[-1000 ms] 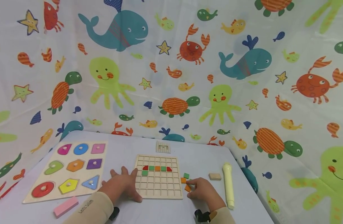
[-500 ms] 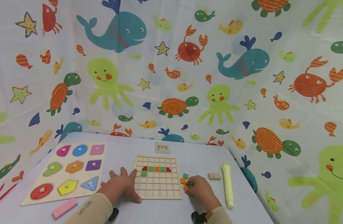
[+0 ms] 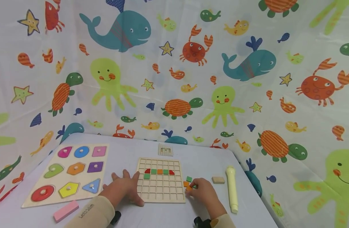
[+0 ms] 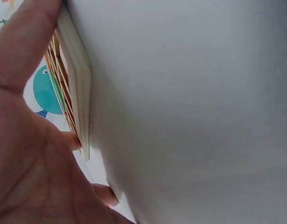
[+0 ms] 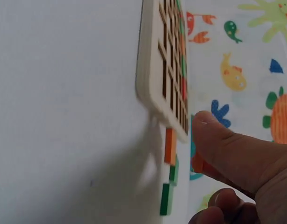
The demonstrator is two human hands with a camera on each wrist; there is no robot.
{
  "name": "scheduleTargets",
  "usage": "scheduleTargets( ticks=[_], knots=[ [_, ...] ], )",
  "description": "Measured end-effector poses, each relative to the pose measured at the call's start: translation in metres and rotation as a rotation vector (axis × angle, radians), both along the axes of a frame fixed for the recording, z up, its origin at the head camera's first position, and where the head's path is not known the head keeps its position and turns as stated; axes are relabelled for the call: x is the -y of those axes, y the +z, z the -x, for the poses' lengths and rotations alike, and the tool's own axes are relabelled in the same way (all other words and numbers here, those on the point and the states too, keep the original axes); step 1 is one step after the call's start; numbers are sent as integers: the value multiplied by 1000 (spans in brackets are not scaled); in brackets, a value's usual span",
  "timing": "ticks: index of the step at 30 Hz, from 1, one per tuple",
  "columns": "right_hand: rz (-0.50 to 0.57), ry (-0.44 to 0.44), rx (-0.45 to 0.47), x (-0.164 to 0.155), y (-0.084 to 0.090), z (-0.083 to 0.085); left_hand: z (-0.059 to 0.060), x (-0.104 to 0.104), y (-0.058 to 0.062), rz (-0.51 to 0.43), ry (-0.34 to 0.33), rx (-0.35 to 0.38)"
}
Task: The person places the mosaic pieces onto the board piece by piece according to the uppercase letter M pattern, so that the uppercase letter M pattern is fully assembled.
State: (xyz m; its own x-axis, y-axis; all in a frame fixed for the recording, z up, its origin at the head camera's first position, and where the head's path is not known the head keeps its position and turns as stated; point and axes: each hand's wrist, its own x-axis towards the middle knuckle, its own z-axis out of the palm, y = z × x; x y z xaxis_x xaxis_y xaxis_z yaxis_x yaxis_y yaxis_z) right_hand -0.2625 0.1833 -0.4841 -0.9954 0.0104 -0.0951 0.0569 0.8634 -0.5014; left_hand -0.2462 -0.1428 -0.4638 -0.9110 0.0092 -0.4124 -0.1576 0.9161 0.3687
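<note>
A wooden grid board (image 3: 161,190) lies flat mid-table, with a row of red, green and orange pieces plus one green square below the row's left end. My left hand (image 3: 124,187) rests spread at the board's left edge, its thumb by the near corner. In the left wrist view, the thumb (image 4: 22,46) touches the board's side (image 4: 80,93). Right of the board, my right hand (image 3: 204,191) pinches an orange tile (image 5: 198,163) between thumb and fingers, raised off the table. Another orange tile (image 3: 186,183) and green tiles (image 3: 189,179) lie beside it; the fingers partly cover one green.
A small patterned card (image 3: 165,150) lies behind the board. At left are a knob puzzle (image 3: 104,152) and a pink bar (image 3: 66,211). A small wooden block (image 3: 218,180) and a pale yellow stick (image 3: 232,190) lie at right. A printed curtain (image 3: 174,79) hangs behind.
My right hand has closed over the loose tiles, and an orange tile that lay on the table is now pinched and lifted. The left hand and the board have stayed in place.
</note>
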Motion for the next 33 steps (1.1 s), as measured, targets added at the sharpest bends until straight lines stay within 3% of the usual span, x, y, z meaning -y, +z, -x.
scheduleTargets(
  ticks=[6,12,20,33],
  knots=[
    [74,54,-61,17,5,-3,0,1,-1,-2,1,0],
    [139,78,-84,40,-1,-3,0,2,-3,-13,12,9],
    [158,148,-115,69,-2,-5,0,1,-3,-11,15,-12],
    [121,171,-120,129,2,7,-2,0,-1,2,19,-17]
  ],
)
